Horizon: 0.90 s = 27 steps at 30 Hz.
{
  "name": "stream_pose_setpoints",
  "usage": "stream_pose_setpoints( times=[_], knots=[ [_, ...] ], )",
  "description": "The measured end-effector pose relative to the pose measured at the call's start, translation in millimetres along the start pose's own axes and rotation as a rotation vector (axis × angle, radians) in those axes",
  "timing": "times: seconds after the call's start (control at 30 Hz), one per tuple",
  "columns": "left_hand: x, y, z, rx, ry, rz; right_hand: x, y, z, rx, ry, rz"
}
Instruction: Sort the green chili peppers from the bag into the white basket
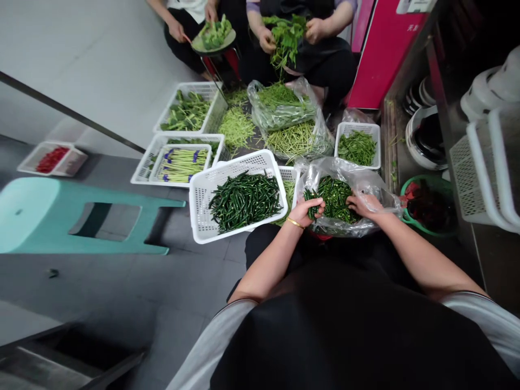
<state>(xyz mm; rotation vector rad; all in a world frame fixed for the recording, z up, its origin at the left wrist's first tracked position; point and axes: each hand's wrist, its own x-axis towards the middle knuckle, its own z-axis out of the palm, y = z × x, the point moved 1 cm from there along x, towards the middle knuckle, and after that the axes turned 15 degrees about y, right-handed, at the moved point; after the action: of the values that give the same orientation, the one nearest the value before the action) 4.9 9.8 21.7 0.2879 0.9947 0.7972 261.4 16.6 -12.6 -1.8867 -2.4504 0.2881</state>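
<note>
A clear plastic bag (pixel 374 187) lies open in front of me, filled with thin green chilli peppers (pixel 335 197). At the bag's left side my left hand (pixel 307 210) is closed around a small bunch of these peppers, thumb on top. My right hand (pixel 363 206) reaches into the bag from the right, its fingers at the edge of the pile; whether they grip a pepper is too small to make out. Left of the bag, a white plastic basket (pixel 199 216) holds a heap of dark green chilli peppers (pixel 246 201).
Two people sit opposite; one person's hands (pixel 266 40) hold leafy greens. White baskets of vegetables (pixel 160 122) stand at the back left. A turquoise stool (pixel 32 211) lies on its side at left. A green basin (pixel 406 214) and white buckets (pixel 412 135) are at right.
</note>
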Motion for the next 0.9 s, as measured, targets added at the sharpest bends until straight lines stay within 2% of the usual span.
stream_pose_setpoints(
  times=[0.07, 0.13, 0.23, 0.3, 0.37, 0.43, 0.53, 0.6, 0.67, 0.8, 0.9],
  knots=[
    [2.1, -2.6, 1.0, 0.035, 0.004, -0.002, -5.8, 12.7, -9.7, 0.086, 0.038, 0.056],
    [6.1, -9.6, 5.8, 0.06, 0.068, 0.029, -13.6, 12.6, -15.7, 0.326, 0.052, 0.188],
    [11.5, -25.7, 17.7, 0.095, 0.203, 0.133, -26.7, -19.8, -11.7, 0.798, 0.014, 0.417],
    [12.7, -35.0, 24.0, 0.121, 0.254, 0.19, -34.3, -51.3, -6.0, 0.957, 0.064, 0.482],
    [11.3, -39.0, 25.6, 0.146, 0.27, 0.213, -39.1, -76.2, -4.2, 1.009, 0.104, 0.453],
    [7.4, -37.1, 22.9, 0.166, 0.253, 0.214, -40.0, -87.3, -7.7, 1.101, 0.062, 0.436],
    [-0.3, -30.6, 17.5, 0.2, 0.145, 0.184, -35.9, -84.2, -18.2, 1.356, -0.093, 0.503],
    [-4.7, -28.7, 16.0, 0.238, 0.054, 0.147, -32.3, -79.9, -24.7, 1.449, -0.161, 0.514],
    [-7.7, -29.1, 15.9, 0.259, 0.005, 0.115, -30.2, -78.3, -29.2, 1.399, -0.131, 0.45],
    [-12.2, -29.6, 15.3, 0.262, -0.027, 0.056, -33.6, -80.5, -32.5, 1.187, 0.058, 0.272],
    [-14.6, -26.6, 13.8, 0.286, -0.062, 0.044, -39.3, -83.8, -30.6, 1.325, 0.003, 0.32]
  ],
)
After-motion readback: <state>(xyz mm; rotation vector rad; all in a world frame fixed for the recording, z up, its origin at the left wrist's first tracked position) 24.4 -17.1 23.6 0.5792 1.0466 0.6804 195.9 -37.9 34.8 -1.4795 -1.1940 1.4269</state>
